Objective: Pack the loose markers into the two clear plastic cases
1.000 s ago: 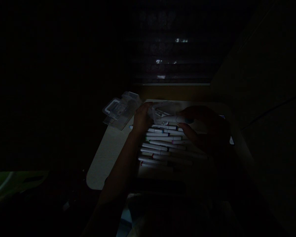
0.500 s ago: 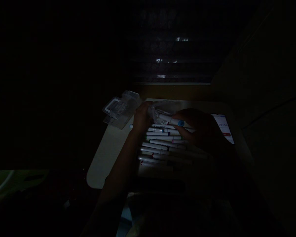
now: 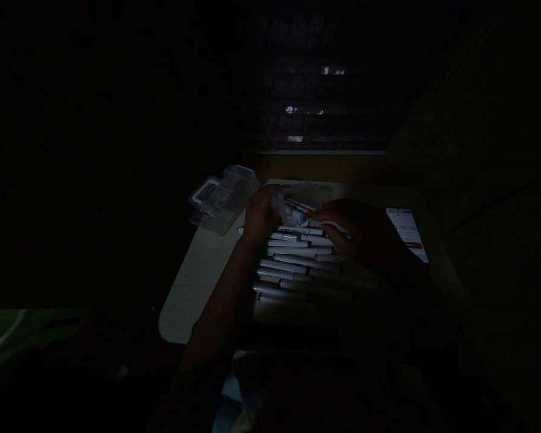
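At the far edge of the table (image 3: 193,282), you are holding the left wall of the clear plastic case (image 3: 297,197) with your left hand (image 3: 258,215), its grip curled shut on it. At the case's 3 o'clock, your right hand (image 3: 365,236) is touching its fingertips (image 3: 321,214) to the capped markers (image 3: 304,213) inside; it is too dark to tell whether that grip is holding one. A row of loose markers (image 3: 297,264) is lying at the case's 6 o'clock, a lit phone (image 3: 408,231) at 3 o'clock and a clear lid (image 3: 219,195) at 9 o'clock.

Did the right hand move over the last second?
Yes. The right hand has slid left, toward the clear case held by the left hand, and it now leaves the lit phone uncovered.
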Motion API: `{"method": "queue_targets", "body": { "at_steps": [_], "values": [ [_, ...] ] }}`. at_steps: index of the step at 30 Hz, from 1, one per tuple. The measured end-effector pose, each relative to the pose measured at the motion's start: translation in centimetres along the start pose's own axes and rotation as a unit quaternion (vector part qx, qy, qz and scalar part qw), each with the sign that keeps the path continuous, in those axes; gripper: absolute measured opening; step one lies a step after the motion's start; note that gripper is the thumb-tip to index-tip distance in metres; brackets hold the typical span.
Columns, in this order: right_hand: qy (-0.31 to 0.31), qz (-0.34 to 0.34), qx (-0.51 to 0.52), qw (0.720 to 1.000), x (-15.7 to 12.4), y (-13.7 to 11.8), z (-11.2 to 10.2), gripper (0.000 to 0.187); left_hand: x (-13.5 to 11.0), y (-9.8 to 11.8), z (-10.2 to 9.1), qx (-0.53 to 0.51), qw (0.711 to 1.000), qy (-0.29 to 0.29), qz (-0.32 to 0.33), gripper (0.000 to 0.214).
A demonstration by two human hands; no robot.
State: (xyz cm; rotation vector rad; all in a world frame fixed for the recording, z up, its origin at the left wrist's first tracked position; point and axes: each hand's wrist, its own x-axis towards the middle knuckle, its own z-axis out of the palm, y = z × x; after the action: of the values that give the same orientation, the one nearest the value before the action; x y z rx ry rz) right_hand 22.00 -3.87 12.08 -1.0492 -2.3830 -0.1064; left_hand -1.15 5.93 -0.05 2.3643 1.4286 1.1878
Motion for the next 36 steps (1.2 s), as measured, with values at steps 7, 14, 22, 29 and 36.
{"method": "queue_targets", "body": {
  "at_steps": [7, 14, 22, 29, 36],
  "values": [
    [0.024, 0.007, 0.007, 1.0, -0.3, 0.5, 0.0, 0.019, 0.0, 0.0, -0.1, 0.007, 1.0, -0.002, 0.003, 0.059],
    [0.039, 0.049, 0.027, 0.998, -0.4, 1.0, -0.3, 0.019, 0.0, 0.2, -0.1, 0.0, 1.0, 0.002, -0.006, 0.057],
    [0.01, 0.12, 0.032, 0.992, -0.9, 3.0, -0.3, 0.022, -0.2, 0.2, -0.2, -0.004, 1.0, 0.0, -0.011, 0.059],
    [-0.024, 0.157, 0.03, 0.987, -1.2, 5.0, -0.7, 0.023, -0.1, 0.1, -0.1, 0.01, 1.0, 0.003, -0.007, 0.059],
    [-0.189, 0.196, 0.045, 0.961, -1.5, 7.1, 3.2, 0.028, -0.1, -0.1, -0.1, 0.008, 1.0, 0.005, 0.008, 0.055]
  ]
}}
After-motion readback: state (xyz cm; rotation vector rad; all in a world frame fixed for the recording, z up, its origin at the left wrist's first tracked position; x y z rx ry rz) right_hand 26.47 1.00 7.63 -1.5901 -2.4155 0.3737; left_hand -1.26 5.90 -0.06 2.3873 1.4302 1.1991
